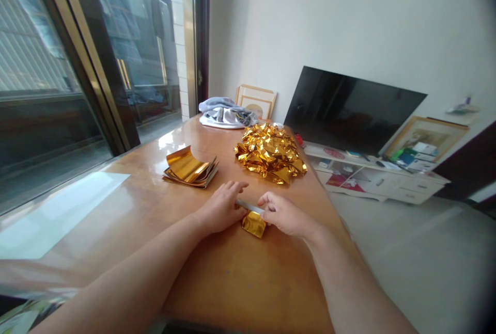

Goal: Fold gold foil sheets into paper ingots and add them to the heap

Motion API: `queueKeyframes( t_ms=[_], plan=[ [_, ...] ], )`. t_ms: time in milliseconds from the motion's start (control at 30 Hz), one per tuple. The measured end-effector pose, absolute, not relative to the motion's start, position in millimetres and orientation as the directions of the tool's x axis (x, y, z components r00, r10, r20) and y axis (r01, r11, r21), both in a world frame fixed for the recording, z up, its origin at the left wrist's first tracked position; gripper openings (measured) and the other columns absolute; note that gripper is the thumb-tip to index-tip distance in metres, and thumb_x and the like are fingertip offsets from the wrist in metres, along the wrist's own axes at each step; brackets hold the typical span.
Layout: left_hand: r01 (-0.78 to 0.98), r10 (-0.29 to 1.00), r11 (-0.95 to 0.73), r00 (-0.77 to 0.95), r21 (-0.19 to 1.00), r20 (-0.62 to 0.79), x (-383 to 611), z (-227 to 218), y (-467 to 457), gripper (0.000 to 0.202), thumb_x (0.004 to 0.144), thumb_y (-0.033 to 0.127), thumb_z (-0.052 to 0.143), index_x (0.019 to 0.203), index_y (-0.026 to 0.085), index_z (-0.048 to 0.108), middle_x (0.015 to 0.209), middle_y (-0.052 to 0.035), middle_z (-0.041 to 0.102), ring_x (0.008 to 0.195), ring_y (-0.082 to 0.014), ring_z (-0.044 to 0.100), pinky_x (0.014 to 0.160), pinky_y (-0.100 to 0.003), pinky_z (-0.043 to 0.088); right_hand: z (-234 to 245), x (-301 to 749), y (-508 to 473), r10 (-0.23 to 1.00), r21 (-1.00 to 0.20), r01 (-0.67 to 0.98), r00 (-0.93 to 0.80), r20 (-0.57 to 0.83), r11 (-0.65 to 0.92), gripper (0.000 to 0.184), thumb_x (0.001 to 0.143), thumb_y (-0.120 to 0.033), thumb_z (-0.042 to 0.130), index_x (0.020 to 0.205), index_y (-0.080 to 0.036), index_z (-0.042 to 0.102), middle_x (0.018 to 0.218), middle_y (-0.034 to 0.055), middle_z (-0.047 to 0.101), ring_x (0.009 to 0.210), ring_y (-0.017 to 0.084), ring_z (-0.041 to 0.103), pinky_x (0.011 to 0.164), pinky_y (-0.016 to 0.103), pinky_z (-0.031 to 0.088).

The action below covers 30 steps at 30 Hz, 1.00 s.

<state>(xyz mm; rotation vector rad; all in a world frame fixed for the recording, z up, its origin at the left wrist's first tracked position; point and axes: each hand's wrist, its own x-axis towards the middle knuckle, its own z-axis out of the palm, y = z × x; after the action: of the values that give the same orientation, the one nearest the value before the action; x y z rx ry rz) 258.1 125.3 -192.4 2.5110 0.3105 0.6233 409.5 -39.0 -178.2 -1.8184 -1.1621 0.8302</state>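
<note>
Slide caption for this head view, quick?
Left hand and right hand hold a silver strip against a gold foil packet on a wooden table, near crumpled gold foil.

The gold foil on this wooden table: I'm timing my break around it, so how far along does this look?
Done, it seems: a crumpled heap of shiny gold foil lies on the wooden table. In hand: a small folded gold foil piece under a silver strip, held between the left hand and right hand. Still to go, it seems: a stack of flat gold sheets, away from both hands.
</note>
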Motion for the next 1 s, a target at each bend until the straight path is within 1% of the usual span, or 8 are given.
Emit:
queueKeyframes(
  t_ms=[67,167,333,433,533,667,900,1000],
  plan=[
    [0.086,0.287,-0.895,0.863,0.438,0.416,257,-187,120,0.043,0.074,0.022,0.069,0.116,0.021,0.058,0.114,-0.0078,0.062,0.102,-0.0243,0.058,0.087,-0.035,0.047,-178,409,-38,0.92,-0.877,0.399,0.375,-0.112,-0.269,0.023,0.082,-0.022,0.066,0.103,-0.02,0.057,0.077,-0.0015,0.061,0.065,0.013,0.056,0.058,0.022,0.041],
    [0.027,0.162,-0.927,0.929,0.375,0.333,254,-178,113,0.01,0.081,0.018,0.06,0.09,0.021,0.064,0.094,-0.0045,0.062,0.09,-0.0207,0.058,0.08,-0.03,0.046,-176,407,-38,0.919,-0.88,0.384,0.373,-0.127,-0.278,0.025,0.081,-0.02,0.065,0.103,-0.019,0.055,0.074,-0.0026,0.06,0.063,0.012,0.055,0.054,0.021,0.039],
    [-0.08,0.009,-0.922,0.974,0.379,0.227,247,-166,106,0.022,0.085,0.011,0.05,0.085,0.023,0.068,0.09,-0.0027,0.062,0.086,-0.0172,0.059,0.079,-0.027,0.044,-171,404,-38,0.892,-0.901,0.281,0.403,-0.202,-0.331,0.027,0.083,-0.024,0.064,0.107,-0.02,0.051,0.068,-0.0047,0.058,0.056,0.012,0.056,0.049,0.021,0.04],
    [-0.043,0.031,-0.947,0.974,0.318,0.223,242,-159,99,0.009,0.082,0.027,0.061,0.088,0.022,0.066,0.089,-0.0038,0.062,0.084,-0.0195,0.058,0.075,-0.029,0.044,-170,403,-38,0.879,-0.903,0.246,0.417,-0.23,-0.353,0.027,0.084,-0.024,0.064,0.106,-0.021,0.05,0.068,-0.0047,0.06,0.053,0.011,0.056,0.048,0.021,0.043],
    [-0.042,0.017,-0.968,0.973,0.249,0.23,240,-153,91,0.029,0.072,0.041,0.073,0.092,0.021,0.064,0.09,-0.0038,0.062,0.086,-0.0223,0.059,0.078,-0.033,0.043,-168,403,-38,0.876,-0.908,0.212,0.411,-0.253,-0.361,0.023,0.087,-0.028,0.064,0.103,-0.021,0.049,0.067,-0.0038,0.061,0.052,0.011,0.057,0.048,0.021,0.044],
    [-0.043,-0.003,-0.986,0.97,0.162,0.243,239,-151,87,0.029,0.077,0.045,0.069,0.094,0.022,0.064,0.09,-0.0039,0.063,0.086,-0.0226,0.059,0.08,-0.036,0.04,-169,404,-38,0.867,-0.908,0.189,0.419,-0.27,-0.374,0.018,0.088,-0.03,0.061,0.098,-0.021,0.049,0.061,-0.0038,0.06,0.05,0.012,0.058,0.048,0.02,0.045],
    [-0.068,-0.048,-0.995,0.968,0.073,0.246,239,-155,88,0.021,0.088,0.044,0.059,0.092,0.025,0.066,0.085,-0.0038,0.062,0.081,-0.0215,0.058,0.079,-0.038,0.035,-168,407,-40,0.858,-0.839,0.311,0.417,-0.3,-0.445,0.011,0.088,-0.027,0.051,0.097,-0.02,0.052,0.063,-0.0013,0.062,0.055,0.014,0.061,0.049,0.022,0.044],
    [-0.068,-0.051,-0.996,0.967,0.059,0.251,238,-155,89,0.022,0.089,0.043,0.057,0.091,0.024,0.066,0.085,-0.0038,0.062,0.079,-0.0207,0.057,0.078,-0.038,0.034,-160,411,-46,0.895,-0.777,0.495,0.402,-0.193,-0.39,0.008,0.083,-0.023,0.055,0.09,-0.019,0.057,0.073,-0.0004,0.063,0.064,0.013,0.059,0.054,0.022,0.042]
  ],
)
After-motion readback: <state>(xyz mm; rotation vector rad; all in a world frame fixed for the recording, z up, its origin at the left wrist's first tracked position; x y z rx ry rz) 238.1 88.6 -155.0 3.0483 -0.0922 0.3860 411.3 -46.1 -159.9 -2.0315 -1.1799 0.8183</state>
